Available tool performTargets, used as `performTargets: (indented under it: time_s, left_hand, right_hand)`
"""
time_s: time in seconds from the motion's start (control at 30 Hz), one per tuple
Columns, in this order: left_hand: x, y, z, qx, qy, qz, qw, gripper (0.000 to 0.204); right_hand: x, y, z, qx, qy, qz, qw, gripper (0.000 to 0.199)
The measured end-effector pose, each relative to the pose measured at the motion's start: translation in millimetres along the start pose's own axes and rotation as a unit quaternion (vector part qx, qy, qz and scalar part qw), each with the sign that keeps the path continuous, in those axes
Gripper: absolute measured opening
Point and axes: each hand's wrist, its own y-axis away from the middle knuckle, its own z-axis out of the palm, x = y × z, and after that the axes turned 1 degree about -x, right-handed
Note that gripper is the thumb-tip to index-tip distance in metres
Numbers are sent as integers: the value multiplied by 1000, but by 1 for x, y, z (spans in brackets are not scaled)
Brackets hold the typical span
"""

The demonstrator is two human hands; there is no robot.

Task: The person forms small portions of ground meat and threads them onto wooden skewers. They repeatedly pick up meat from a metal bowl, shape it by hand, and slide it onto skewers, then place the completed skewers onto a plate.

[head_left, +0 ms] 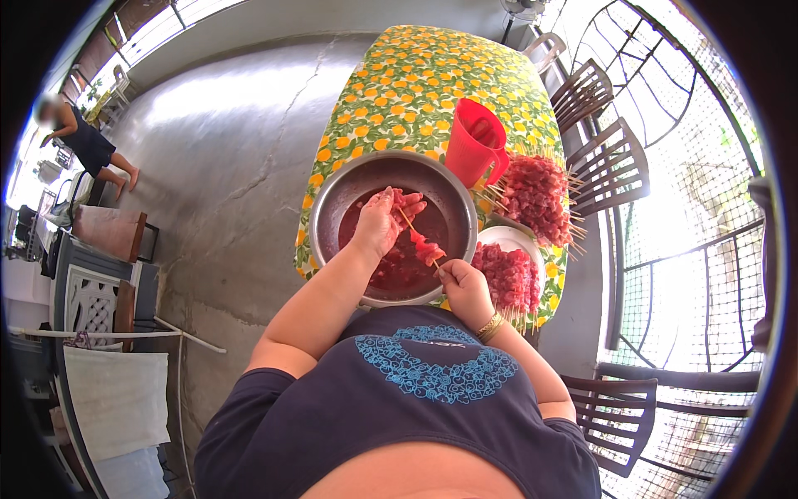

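A wide steel basin [324,195] stands at the near end of the table, with raw meat pieces and reddish liquid in its bottom. Over it, my left hand [379,224] is cupped around raw meat [406,200], its fingers partly curled. My right hand [462,287] pinches the lower end of a thin wooden skewer [408,219] above the basin's right rim. Chunks of meat [428,252] are threaded on the skewer's lower part, and its upper end reaches the meat in my left hand.
Right of the basin, a white plate [532,242] bears finished meat skewers [505,279]. Behind it lies a bigger pile of skewers [536,200], sticks pointing outward. A red pitcher [474,145] stands beside the basin on the lemon-patterned tablecloth [432,71]. Chairs [611,166] line the right side; a person [87,145] is far left.
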Motion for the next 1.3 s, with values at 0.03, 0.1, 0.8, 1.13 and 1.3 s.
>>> performTargets:
  time_s: [0.03,0.1,0.8,1.13,1.3]
  left_hand:
    - [-1,0,2,12,-1,1,1000,24]
    - [-5,2,6,32,7,7,999,24]
    - [-19,21,19,-36,-36,-67,996,24]
    - [-19,30,29,-93,-34,-69,993,24]
    - [-25,11,9,-99,-79,-127,984,32]
  right_hand:
    - [1,0,0,0,-4,2,1000,9]
    - [1,0,1,2,-12,4,1000,9]
    - [6,-13,9,-13,-81,54,995,11]
    - [5,-19,0,-31,-174,122,977,14]
    - [5,-18,-2,-9,-158,108,981,14]
